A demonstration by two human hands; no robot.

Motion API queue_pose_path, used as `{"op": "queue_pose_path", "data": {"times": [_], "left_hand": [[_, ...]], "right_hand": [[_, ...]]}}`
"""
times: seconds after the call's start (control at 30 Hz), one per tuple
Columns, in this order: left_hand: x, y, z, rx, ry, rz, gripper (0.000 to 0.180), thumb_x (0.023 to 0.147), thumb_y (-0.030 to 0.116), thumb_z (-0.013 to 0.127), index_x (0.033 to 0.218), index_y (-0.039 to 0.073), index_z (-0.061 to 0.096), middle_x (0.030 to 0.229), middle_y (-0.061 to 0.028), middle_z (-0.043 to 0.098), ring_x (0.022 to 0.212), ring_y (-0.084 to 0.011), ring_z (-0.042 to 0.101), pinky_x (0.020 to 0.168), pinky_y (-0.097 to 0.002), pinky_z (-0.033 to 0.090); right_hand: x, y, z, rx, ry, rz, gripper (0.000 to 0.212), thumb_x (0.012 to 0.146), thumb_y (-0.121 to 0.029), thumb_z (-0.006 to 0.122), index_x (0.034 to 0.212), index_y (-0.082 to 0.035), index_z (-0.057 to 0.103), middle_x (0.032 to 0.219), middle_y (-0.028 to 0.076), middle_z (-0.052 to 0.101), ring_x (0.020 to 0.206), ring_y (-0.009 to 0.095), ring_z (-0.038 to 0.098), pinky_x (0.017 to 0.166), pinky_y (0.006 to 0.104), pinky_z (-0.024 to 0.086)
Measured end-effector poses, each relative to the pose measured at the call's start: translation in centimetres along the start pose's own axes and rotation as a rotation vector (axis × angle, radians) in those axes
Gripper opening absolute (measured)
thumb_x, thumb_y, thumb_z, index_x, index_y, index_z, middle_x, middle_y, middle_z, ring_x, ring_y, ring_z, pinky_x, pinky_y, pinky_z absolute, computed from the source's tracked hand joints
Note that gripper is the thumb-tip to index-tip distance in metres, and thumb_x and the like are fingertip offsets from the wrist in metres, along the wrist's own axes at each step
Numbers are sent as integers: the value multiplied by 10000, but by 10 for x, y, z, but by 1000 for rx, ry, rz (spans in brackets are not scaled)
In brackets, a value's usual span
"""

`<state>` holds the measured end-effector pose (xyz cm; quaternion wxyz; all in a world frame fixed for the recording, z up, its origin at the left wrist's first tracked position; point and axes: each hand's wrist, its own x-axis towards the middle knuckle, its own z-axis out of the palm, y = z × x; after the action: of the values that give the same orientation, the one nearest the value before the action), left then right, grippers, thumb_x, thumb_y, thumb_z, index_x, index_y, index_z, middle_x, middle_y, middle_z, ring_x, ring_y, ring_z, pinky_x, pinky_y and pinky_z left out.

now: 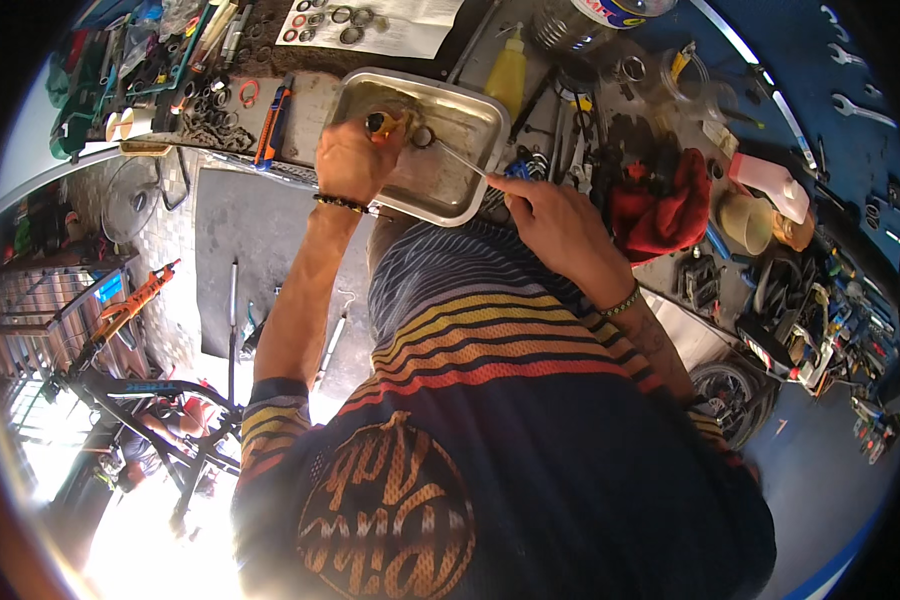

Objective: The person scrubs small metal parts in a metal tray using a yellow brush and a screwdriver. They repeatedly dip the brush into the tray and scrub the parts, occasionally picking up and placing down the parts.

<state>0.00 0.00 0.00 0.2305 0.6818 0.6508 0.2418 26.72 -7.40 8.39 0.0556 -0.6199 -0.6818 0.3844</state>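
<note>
Steel tray point(470, 120) on the crowded workbench is where a small orange-tipped part point(382, 124) is gripped by the left hand point(355, 160) and probed by a thin pick point(460, 160) pinched in the right hand point(550, 215), so the work seems midway, with tools crowding the tray's edges and little free room left.

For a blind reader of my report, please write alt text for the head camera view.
Seen from above, a person's left hand holds a small orange part over a shallow metal tray, while the right hand points a thin metal tool into the tray. The tray sits on a cluttered workbench with a red rag, a yellow squeeze bottle and wrenches.
</note>
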Motion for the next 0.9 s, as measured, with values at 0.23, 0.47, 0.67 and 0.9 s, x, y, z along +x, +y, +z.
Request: {"op": "queue_pose_path", "data": {"times": [0.23, 0.47, 0.67, 0.9], "left_hand": [[3, -2, -2, -34, -17, 70, 261, 885, 319, 849, 956, 69, 839, 793, -178, 773, 754, -378, 768, 709, -441, 615], [1, 1, 4, -161, -24, 108, 196, 883, 282, 835, 965, 104, 827, 820, -156, 782, 775, -373, 772, 707, -439, 621], [2, 5, -7, 102, 15, 16, 239, 881, 306, 859, 942, 77, 831, 783, -157, 784, 754, -336, 788, 714, -418, 616], [-15, 2, -11, -199, -164, -158, 233, 927, 263, 856, 982, 40, 818, 799, -83, 811, 673, -163, 774, 666, -323, 602]], "right_hand": [[15, 7, -1, -17, 30, -88, 343, 1036, -173, 563, 1306, -180, 774, 909, 245, 725, 853, 430, 714, 809, 519, 560], [18, -9, -18, -42, -64, -12, 337, 1035, -176, 563, 1297, -159, 775, 942, 247, 729, 849, 424, 713, 819, 507, 560], [17, -10, -19, -49, -74, 16, 343, 1019, -185, 548, 1248, -148, 799, 1052, 229, 772, 972, 427, 744, 920, 529, 586], [27, -12, -18, -111, -29, -80, 323, 1016, -182, 576, 1247, -144, 799, 1028, 224, 765, 948, 416, 739, 889, 515, 582]]}}
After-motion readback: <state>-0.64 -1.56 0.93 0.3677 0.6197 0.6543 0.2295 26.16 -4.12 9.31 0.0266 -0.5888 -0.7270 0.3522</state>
